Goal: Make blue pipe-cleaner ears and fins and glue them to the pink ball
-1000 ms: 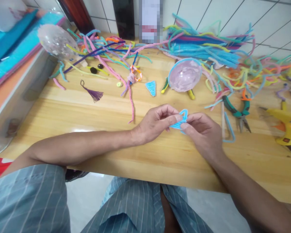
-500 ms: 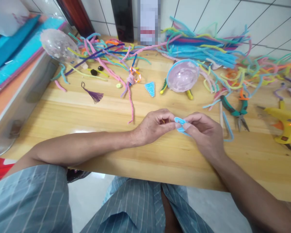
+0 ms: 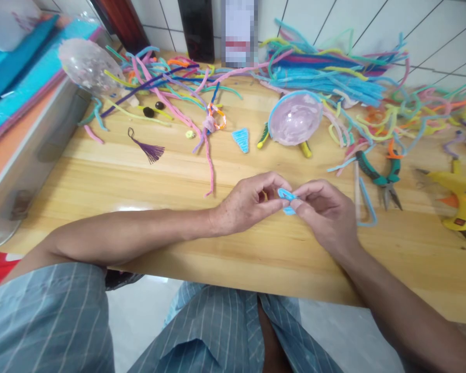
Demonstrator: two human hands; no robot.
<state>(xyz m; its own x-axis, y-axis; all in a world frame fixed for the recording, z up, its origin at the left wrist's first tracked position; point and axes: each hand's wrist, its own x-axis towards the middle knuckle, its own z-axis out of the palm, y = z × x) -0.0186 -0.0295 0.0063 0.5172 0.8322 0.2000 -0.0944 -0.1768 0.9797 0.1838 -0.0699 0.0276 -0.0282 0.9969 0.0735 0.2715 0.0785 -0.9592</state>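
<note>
Between my two hands is a small piece of bent light-blue pipe cleaner [image 3: 286, 194], held above the table's front half. My left hand [image 3: 252, 199] pinches its left side with thumb and forefinger. From the other side my right hand [image 3: 326, 212] grips it, thumb in front and fingers curled behind, hiding part of the piece. A flat blue triangle of wound pipe cleaner [image 3: 241, 140] lies on the table beyond my left hand. Just right of my right hand rests another bent blue pipe cleaner [image 3: 369, 204], beside a pale stick [image 3: 357, 189].
Green-handled pliers [image 3: 384, 178] and a yellow glue gun [image 3: 464, 194] lie to the right. Behind stand a clear dome with a blue rim [image 3: 295, 119] and a heap of pipe cleaners [image 3: 326, 80]. A purple tassel [image 3: 149, 150] lies left; a plastic bin [image 3: 34, 171] borders the table.
The blue piece has turned slightly between my fingertips, and my left fingers have shifted a little over it. Both hands stay in nearly the same place; the view has tilted slightly.
</note>
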